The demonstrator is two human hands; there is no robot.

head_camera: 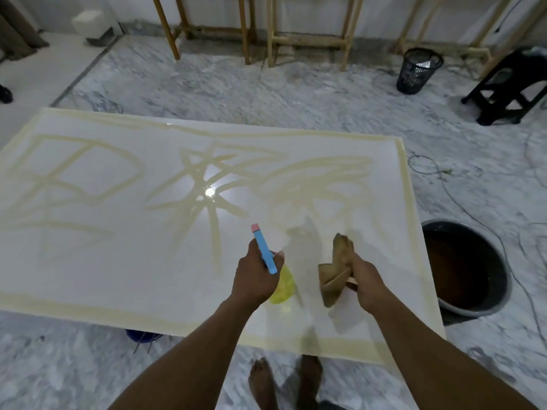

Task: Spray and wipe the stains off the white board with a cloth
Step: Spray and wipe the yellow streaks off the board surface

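A large white board (124,261) lies flat over the floor, covered with pale yellow smeared stains (204,173) in lines and scribbles. My left hand (254,276) grips a spray bottle (266,253) with a blue head, pink nozzle and yellow body, its nozzle pointing toward the board's middle. My right hand (365,281) holds a crumpled brown cloth (336,267) just above the board's near right part. The cloth hangs apart from the surface as far as I can tell.
A dark bucket of brown water (464,267) stands on the floor at the board's right edge. A black mesh bin (417,71) and black stool (509,87) sit far right. Wooden frame legs (307,31) line the back wall. Cables trail on the marble floor; my bare feet (284,380) are below the board.
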